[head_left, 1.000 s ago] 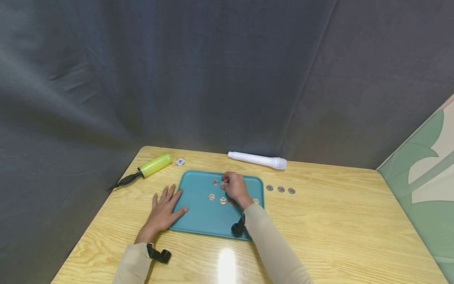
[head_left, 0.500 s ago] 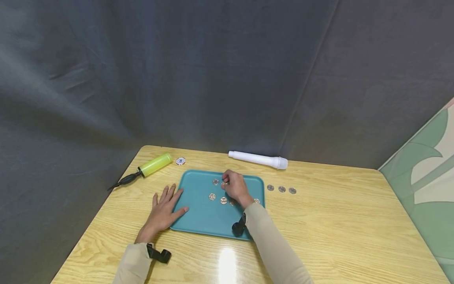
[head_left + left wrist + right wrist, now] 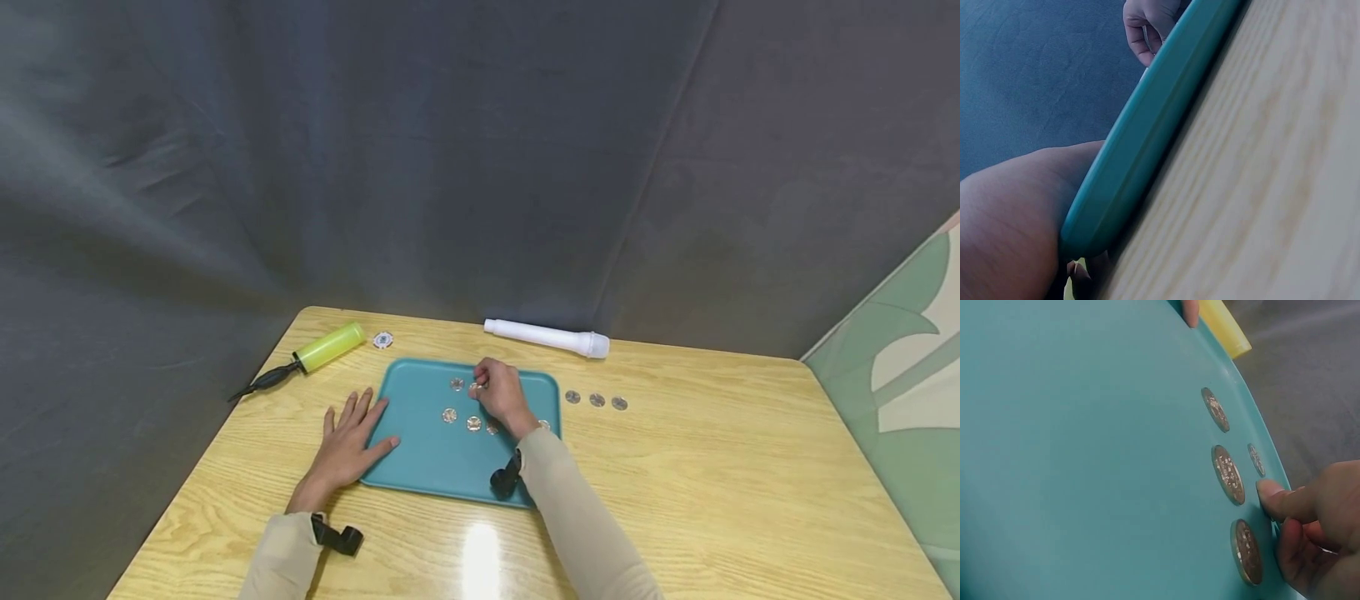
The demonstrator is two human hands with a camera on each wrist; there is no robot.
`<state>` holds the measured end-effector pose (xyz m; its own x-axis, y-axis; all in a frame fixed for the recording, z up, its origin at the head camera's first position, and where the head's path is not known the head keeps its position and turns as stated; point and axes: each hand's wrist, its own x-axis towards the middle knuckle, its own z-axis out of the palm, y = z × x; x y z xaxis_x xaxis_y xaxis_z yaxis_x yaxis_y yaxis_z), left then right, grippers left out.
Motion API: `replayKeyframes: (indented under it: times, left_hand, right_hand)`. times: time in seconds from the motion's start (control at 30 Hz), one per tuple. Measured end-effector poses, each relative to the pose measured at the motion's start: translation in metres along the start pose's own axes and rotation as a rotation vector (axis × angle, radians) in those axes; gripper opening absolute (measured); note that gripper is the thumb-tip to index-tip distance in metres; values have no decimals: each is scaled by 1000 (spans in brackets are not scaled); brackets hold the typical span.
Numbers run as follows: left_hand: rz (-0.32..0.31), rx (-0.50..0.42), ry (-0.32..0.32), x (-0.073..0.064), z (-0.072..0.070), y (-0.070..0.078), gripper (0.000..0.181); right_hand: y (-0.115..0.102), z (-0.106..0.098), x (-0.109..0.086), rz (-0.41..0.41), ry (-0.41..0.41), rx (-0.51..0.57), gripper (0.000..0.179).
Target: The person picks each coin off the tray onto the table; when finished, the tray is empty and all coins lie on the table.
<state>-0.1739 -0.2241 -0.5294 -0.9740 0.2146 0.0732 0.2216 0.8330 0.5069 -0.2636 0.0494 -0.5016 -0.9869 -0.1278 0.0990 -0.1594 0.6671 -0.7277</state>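
My left hand (image 3: 345,450) lies with fingers spread over the left edge of the teal tray (image 3: 427,467), its thumb reaching over the tray floor. My right hand (image 3: 502,396) is over the back part of the tray, thumb and fingers pinching a coin (image 3: 474,389) mostly covered by the fingertips. To the left of that hand lies a silver coin (image 3: 457,384), also close to the thumb in the right wrist view. A front row holds a coin (image 3: 449,415), a second coin (image 3: 474,423) and a third coin (image 3: 492,428). Another coin (image 3: 544,426) shows beside the right wrist.
Right of the tray, a silver coin (image 3: 573,397) starts a row of three on the wooden table (image 3: 720,467). A white toy microphone (image 3: 547,336) lies behind the tray. At the back left are a yellow-green hand pump (image 3: 330,348) and a poker chip (image 3: 382,340).
The right hand's fingertips have drawn in slightly around the coin. The left hand keeps its place on the tray edge, and the other coins lie as before.
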Motion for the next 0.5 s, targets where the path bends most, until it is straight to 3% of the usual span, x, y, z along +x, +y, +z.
replayKeyframes:
  times: [0.5]
  left_hand:
    - [-8,17,-1,-1,-1,2,76]
  right_hand:
    - [-1,-6,-4,-10,-34,-72,13]
